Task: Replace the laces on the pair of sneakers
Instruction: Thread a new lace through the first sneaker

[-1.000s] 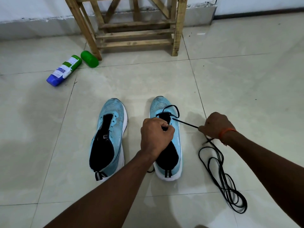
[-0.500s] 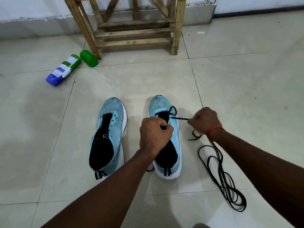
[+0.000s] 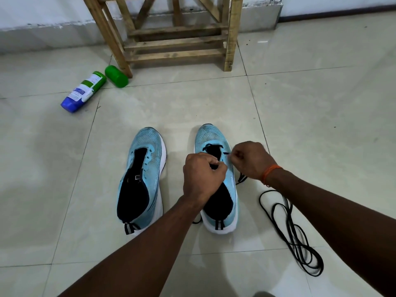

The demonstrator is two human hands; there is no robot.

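Lying nearest on the pale tiled floor [image 3: 321, 125], to the right, one loose coil of black lace [image 3: 295, 236] is seen; whether it is one lace or two cannot be told. Two bare forearms are stretched forward from the lower edge.

Two light-blue sneakers with white soles are set side by side, toes pointing away. The left sneaker [image 3: 147, 168] is left unlaced, its black tongue and empty eyelets exposed. The right sneaker [image 3: 214, 136] is threaded only at the foremost eyelets, where a black lace [image 3: 211, 145] is looped across the toe end of the tongue.

The left hand [image 3: 202, 174] is closed with curled fingers on the upper of the right sneaker, at the tongue. The right hand [image 3: 249, 159], marked by one orange thread band [image 3: 270, 171] at the wrist, is held just beside it, and the tip of the black lace is pinched between its thumb and fingertips, at the eyelet row.

Further off to the left, one blue, white and green bottle [image 3: 85, 91] is laid on its side, one green cap [image 3: 116, 76] just beside it. Beyond, one wooden stool [image 3: 177, 41] is stood against a white wall [image 3: 42, 9].
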